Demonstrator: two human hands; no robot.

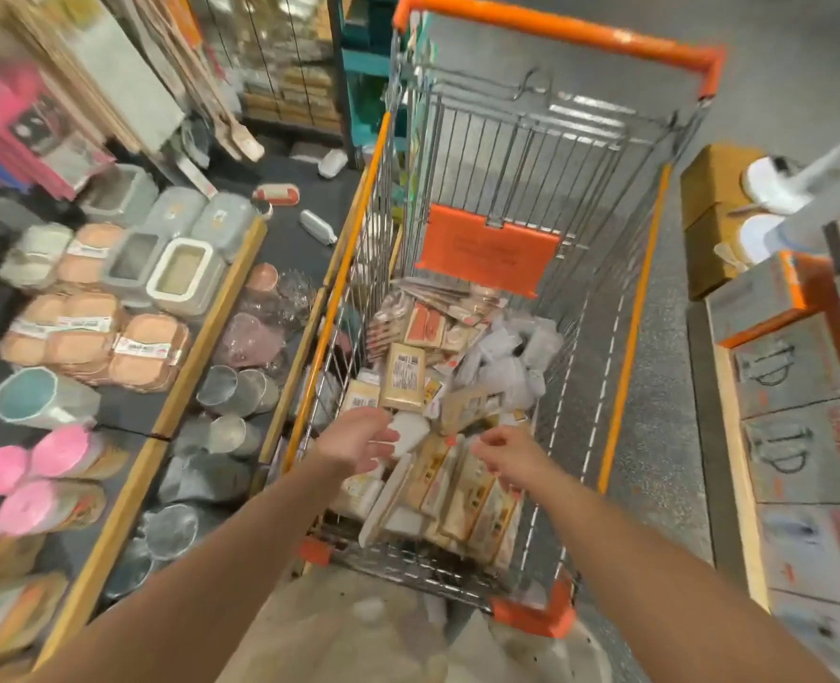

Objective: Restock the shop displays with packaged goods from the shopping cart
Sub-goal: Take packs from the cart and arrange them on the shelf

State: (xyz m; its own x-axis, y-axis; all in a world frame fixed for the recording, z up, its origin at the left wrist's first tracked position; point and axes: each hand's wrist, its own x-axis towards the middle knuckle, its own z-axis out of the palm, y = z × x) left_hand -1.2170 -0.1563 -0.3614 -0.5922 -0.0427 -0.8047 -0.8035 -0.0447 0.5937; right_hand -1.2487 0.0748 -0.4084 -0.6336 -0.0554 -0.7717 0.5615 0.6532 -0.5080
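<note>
Packaged goods (437, 465) heaped in the shopping cart (629, 337), lower centre of frame. Left hand (358, 438) and right hand (511, 458) hover just above the pile, fingers loosely spread, holding nothing. Picking step, likely; next needs a firm grasp, then transfer to the display shelf (201, 337) at left.

shelf goods (87, 337) motion-blurred, package labels (403, 372) unreadable

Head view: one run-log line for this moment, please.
stage: reaching into cart | left hand: over packaged goods, open | right hand: open, empty | shelves: untouched
</note>
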